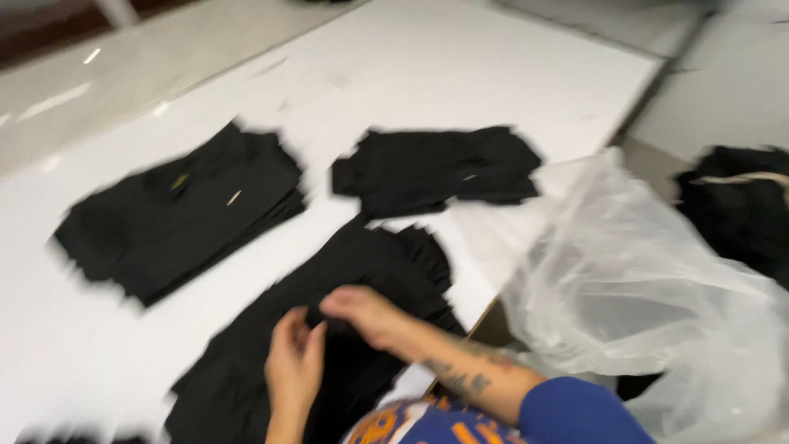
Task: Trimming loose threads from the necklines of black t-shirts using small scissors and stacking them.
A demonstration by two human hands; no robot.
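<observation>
Matt black cloth under both hands here: the near garment (345, 329) looks soft and dull, with a gathered, frilled edge toward the table's right edge. The left hand (294, 362) and right hand (366, 312) pinch that fabric. Two more stacks show the same flat black cloth, one stack (181, 210) by the left edge, one pile (436, 168) farther back, each with a small pale tag, material too blurred to tell. The table (460, 74) is smooth, white and faintly shiny. Off the right edge, a clear plastic bag (641, 288) looks thin, crinkled and glossy. The sleeve (575, 411) is blue knit cloth.
</observation>
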